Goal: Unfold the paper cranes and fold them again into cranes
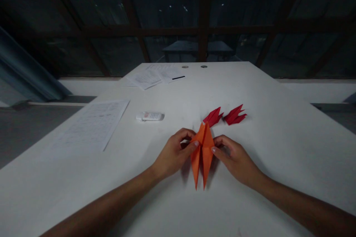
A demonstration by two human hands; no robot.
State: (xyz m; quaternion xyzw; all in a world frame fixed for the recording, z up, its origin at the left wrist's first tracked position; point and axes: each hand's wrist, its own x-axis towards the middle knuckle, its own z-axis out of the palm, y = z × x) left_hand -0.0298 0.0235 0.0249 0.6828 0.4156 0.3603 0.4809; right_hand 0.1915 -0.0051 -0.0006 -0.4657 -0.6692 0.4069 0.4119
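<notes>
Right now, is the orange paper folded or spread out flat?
Folded: the orange paper shows creased layers and narrows to two separate points at its near end, with the left hand and right hand holding its sides.

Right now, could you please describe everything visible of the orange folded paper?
The orange folded paper looks matte and creased. Its upper part is broad, and below a central slit two narrow points extend toward the person. The left hand and right hand pinch its sides above the white table.
</notes>
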